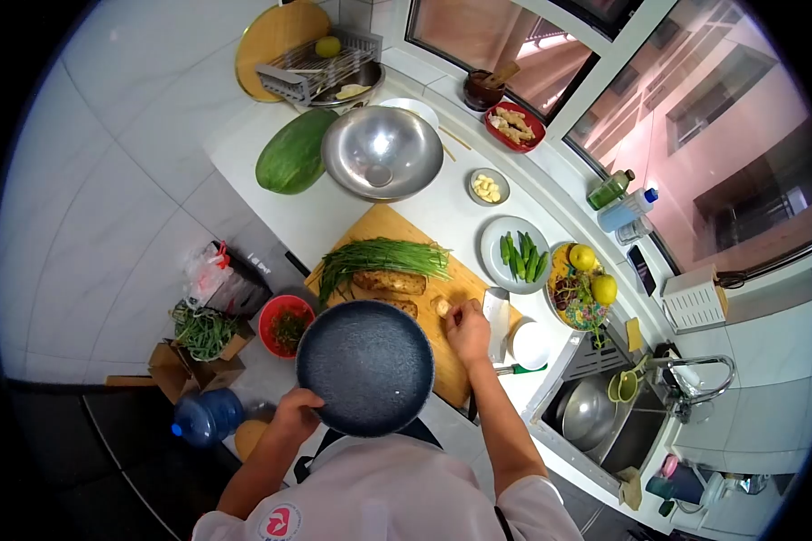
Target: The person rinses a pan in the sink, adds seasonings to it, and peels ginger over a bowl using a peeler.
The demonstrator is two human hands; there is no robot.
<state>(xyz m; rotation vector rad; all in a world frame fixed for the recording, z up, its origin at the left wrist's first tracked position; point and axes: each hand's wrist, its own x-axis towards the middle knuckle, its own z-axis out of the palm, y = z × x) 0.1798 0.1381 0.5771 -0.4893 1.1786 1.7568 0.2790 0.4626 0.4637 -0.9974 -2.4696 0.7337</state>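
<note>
One dark pan (365,368) hides part of the chopping board (448,371) from me.
I grasp its rim in my left hand's (296,415) fingers; my right hand (469,334) is at the board beside a pale piece (440,307), fingers curled, and I cannot tell whether they hold anything.

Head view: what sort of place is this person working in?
A kitchen, quite possibly a home one, though I can't be sure. The signs are the sink with its curved faucet, the cutting board bearing green stalks, and the dark pan in the left hand.
</note>
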